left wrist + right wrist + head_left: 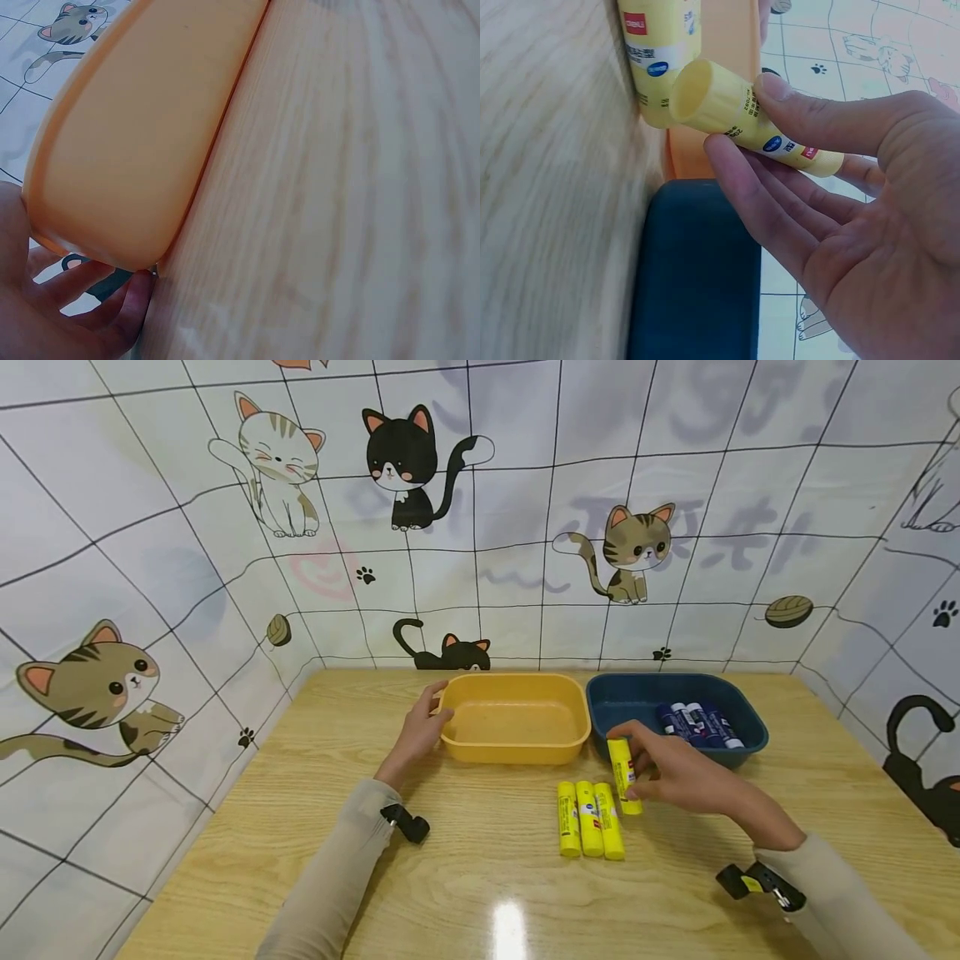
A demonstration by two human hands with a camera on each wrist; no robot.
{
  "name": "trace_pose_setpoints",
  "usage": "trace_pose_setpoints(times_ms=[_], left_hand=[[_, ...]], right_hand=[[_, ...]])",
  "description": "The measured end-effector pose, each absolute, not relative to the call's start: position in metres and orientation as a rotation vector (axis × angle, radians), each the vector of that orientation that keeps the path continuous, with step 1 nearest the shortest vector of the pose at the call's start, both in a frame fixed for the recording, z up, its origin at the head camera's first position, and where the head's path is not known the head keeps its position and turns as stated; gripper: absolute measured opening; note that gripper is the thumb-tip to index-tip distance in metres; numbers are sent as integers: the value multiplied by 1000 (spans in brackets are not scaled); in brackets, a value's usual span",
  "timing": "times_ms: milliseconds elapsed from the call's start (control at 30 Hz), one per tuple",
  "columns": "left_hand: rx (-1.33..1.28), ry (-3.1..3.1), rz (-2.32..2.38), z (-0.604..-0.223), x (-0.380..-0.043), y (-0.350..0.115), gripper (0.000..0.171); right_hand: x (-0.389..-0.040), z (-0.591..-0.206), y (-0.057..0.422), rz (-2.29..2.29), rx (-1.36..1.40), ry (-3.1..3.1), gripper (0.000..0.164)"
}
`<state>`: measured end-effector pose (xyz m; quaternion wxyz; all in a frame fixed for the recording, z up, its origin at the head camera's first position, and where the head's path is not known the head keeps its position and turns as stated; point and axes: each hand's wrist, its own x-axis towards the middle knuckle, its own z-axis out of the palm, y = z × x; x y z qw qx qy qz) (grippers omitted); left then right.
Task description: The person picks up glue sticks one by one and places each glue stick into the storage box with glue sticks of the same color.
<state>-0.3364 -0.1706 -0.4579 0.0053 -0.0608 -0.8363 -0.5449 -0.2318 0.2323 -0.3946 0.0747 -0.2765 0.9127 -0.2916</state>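
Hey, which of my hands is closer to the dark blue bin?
Right. The right hand, holding a yellow tube, is close by the near side of the dark blue bin; the left hand is farther off, touching the left end of the yellow bin.

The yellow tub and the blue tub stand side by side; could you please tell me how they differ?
The yellow tub is bare inside; the blue tub holds dark blue sticks. The left hand holds the yellow tub's end; no hand holds the blue tub. Both have rounded corners and stand on the table.
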Motion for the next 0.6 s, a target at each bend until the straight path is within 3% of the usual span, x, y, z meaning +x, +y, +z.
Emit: trace_pose_setpoints(times_ms=[600], left_hand=[[-184, -2610, -1721, -459, -338, -170, 57]], right_hand=[[-259, -366, 211, -863, -917, 2777, 69]])
